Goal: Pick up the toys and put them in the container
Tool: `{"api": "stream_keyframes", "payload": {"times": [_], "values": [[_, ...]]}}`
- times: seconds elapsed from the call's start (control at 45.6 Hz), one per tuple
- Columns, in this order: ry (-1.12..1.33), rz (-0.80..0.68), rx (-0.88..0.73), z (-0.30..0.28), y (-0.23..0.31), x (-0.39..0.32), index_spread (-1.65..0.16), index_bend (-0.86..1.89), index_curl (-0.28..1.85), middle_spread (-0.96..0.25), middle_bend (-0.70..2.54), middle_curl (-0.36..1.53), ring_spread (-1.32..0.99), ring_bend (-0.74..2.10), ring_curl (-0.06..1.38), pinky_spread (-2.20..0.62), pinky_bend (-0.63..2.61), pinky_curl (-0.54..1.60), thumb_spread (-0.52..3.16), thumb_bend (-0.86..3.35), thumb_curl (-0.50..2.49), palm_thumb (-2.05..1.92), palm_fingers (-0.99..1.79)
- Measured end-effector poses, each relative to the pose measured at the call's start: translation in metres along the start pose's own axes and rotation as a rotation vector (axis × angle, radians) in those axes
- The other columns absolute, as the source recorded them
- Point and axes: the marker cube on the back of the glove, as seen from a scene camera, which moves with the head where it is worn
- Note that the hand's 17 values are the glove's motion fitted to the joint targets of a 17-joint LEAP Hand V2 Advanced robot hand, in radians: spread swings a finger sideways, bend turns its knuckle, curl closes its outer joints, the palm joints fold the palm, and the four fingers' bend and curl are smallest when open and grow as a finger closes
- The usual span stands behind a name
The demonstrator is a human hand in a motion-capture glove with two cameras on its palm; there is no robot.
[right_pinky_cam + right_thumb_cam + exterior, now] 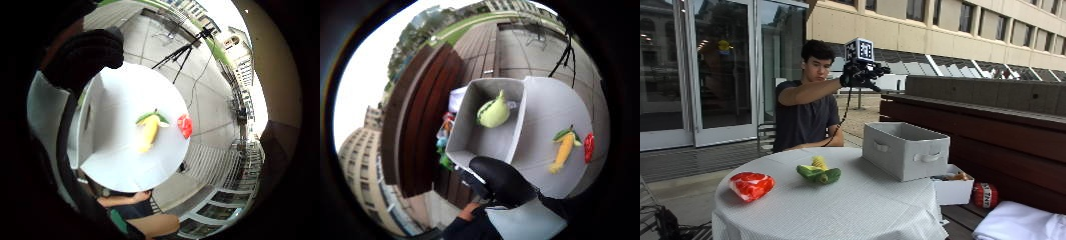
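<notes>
Toys left on the round white-clothed table (pixel 859 210): a corn cob toy (pixel 818 170) and a red plush (pixel 750 185), both well apart from the grey fabric container (pixel 905 150), which holds a green plush (pixel 493 113). Gloved right hand (pixel 859 75) hangs high above the container, empty, fingers loosely curled. A small white box (pixel 951 190) of bits sits beside the container on the wooden bench (pixel 999 125).

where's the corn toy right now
In the outside view the corn toy lies on the white tablecloth, between the red toy and the gray container.
</notes>
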Motion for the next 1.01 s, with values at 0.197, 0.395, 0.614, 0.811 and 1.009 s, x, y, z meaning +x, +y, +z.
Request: {"api": "stream_keyframes", "payload": {"times": [0.197, 0.395, 0.614, 0.811, 1.009], "values": [[0.039, 0.031, -0.022, 0.022, 0.010, 0.062, -0.29, 0.03, 0.18, -0.02, 0.22, 0.49, -0.07, 0.59, 0.35, -0.03, 1.28, 0.40, 0.95, -0.06, 0.39, -0.05, -0.16], [0.044, 0.041, -0.051, 0.061, 0.022, 0.109, -0.29, 0.04, 0.14, -0.03, 0.20, 0.48, -0.07, 0.57, 0.34, -0.02, 1.29, 0.38, 0.93, -0.06, 0.35, -0.05, -0.17], [0.027, 0.108, -0.121, 0.123, 0.038, 0.157, -0.29, 0.04, 0.12, -0.03, 0.19, 0.46, -0.05, 0.50, 0.32, -0.01, 1.30, 0.37, 0.90, -0.06, 0.32, -0.06, -0.19], [0.041, 0.158, -0.176, 0.172, 0.047, 0.178, -0.29, 0.03, 0.09, 0.02, 0.21, 0.45, -0.02, 0.49, 0.32, 0.01, 1.29, 0.36, 0.89, -0.06, 0.31, -0.05, -0.17], [0.040, 0.217, -0.280, 0.235, 0.058, 0.195, -0.29, 0.03, 0.07, 0.08, 0.25, 0.46, 0.00, 0.55, 0.33, 0.02, 1.25, 0.35, 0.89, -0.06, 0.30, -0.05, -0.15]]}}
